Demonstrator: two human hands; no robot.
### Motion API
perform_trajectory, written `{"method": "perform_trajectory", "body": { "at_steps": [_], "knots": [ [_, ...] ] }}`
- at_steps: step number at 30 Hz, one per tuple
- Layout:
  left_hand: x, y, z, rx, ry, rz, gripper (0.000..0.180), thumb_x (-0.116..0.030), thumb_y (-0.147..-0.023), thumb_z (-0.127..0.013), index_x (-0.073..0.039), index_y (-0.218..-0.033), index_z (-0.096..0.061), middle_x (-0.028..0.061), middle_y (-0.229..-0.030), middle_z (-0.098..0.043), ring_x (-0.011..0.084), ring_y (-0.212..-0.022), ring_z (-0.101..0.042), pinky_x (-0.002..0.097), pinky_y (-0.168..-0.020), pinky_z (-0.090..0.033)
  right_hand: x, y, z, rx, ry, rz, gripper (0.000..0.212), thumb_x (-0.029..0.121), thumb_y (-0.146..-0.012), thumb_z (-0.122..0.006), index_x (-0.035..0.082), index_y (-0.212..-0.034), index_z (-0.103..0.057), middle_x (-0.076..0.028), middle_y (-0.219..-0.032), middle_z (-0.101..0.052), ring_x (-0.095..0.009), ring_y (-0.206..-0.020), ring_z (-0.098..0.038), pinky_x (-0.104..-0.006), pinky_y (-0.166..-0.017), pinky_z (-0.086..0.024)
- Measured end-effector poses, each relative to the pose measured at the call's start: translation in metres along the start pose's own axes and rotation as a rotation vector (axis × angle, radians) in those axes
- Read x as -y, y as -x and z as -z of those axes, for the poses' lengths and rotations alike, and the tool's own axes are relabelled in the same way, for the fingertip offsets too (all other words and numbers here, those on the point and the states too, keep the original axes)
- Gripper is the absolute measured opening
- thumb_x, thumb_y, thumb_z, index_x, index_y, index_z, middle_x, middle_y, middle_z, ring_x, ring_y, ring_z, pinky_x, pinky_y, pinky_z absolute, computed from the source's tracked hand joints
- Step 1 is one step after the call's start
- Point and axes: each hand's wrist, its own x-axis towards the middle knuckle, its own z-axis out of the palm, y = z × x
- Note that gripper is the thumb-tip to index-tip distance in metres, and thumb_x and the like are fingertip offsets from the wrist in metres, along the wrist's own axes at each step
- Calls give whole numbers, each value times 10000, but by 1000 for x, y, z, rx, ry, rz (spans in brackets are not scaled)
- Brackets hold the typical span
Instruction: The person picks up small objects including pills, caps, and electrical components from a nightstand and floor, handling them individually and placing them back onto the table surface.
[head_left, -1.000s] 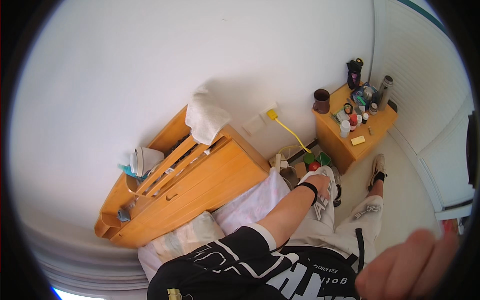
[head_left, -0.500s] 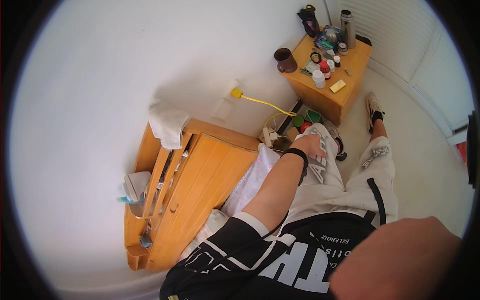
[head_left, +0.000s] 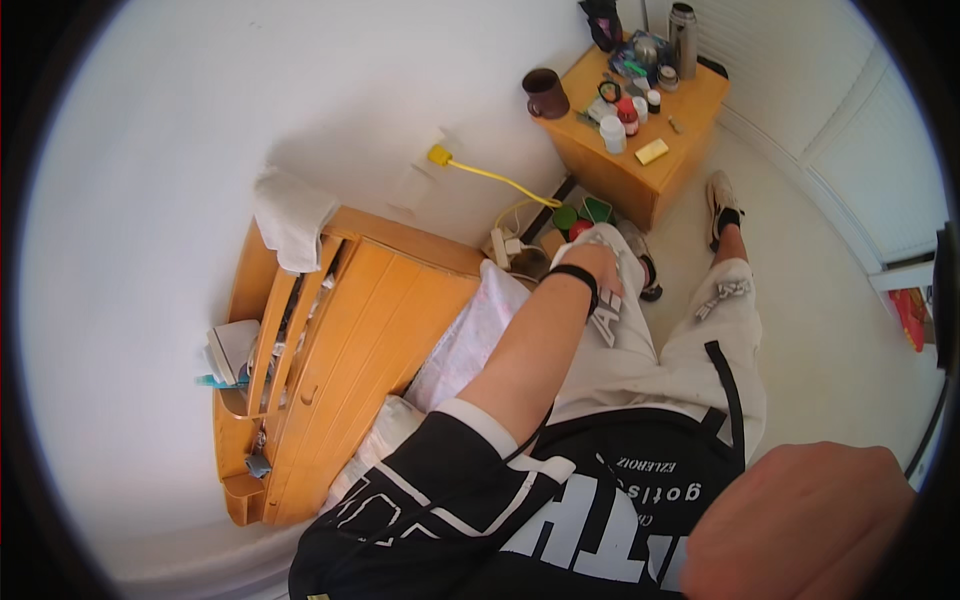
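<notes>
My left hand [head_left: 603, 268], with a black band round its wrist, lies on the knee of my white trousers [head_left: 625, 350]. Its fingers rest along the cloth and nothing shows in them. Large and blurred, my right hand [head_left: 800, 520] is raised close to the camera at the lower right, in front of my black shirt [head_left: 560, 540] with white lettering. Its fingers are turned out of sight, so I cannot tell whether it holds anything. A black strap [head_left: 727, 390] hangs over my right thigh.
A wooden bedside cabinet [head_left: 655, 190] carries a brown mug [head_left: 545, 93], a steel flask [head_left: 682, 40], several small bottles and a yellow box [head_left: 652, 152]. A wooden headboard [head_left: 350, 320] with a white towel [head_left: 290, 215] stands left. A yellow cable [head_left: 500, 178] runs from the wall to a power strip [head_left: 503, 245].
The whole view has shifted, so the furniture and my legs appear farther left and slightly higher. My left hand stays on the knee; my right hand remains raised near the camera.
</notes>
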Motion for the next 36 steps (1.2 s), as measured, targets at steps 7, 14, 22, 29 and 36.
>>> {"method": "perform_trajectory", "body": {
  "at_steps": [7,14,22,29,36],
  "knots": [
    [5,-2,-4,24,14,28,882,-655,-716,-764,-8,-1306,-662,208,-1349,-650,326,-1214,-647,402,-1013,-502,-12,-14,6,120,-13,-44,159,110,-955,-656,38,-840,-573,-105,-816,-627,-181,-493,-497,-257,-447,-380],
    [-2,-4,7,44,-3,43,900,-674,-724,-747,-12,-1327,-653,209,-1376,-632,327,-1232,-636,402,-1023,-494,-35,-12,10,345,-41,-78,148,104,-949,-666,27,-843,-595,-102,-808,-633,-177,-496,-505,-258,-447,-378],
    [3,-10,-5,87,45,74,921,-696,-734,-728,-16,-1349,-642,210,-1407,-611,328,-1253,-623,403,-1035,-485,-64,-27,13,499,-100,-102,138,96,-942,-677,14,-846,-621,-99,-800,-639,-172,-499,-514,-259,-445,-375],
    [5,-11,2,108,64,40,940,-715,-743,-712,-19,-1370,-633,211,-1434,-593,328,-1271,-612,403,-1045,-477,-61,-20,20,473,-112,-117,130,89,-935,-687,3,-849,-644,-96,-793,-644,-168,-501,-521,-259,-444,-373],
    [3,-15,16,147,117,46,959,-735,-752,-695,-23,-1390,-624,212,-1461,-575,329,-1290,-601,404,-1056,-469,-62,-12,31,456,-97,-102,124,83,-929,-697,-9,-851,-667,-92,-785,-649,-164,-503,-529,-260,-444,-371]
  ]
}}
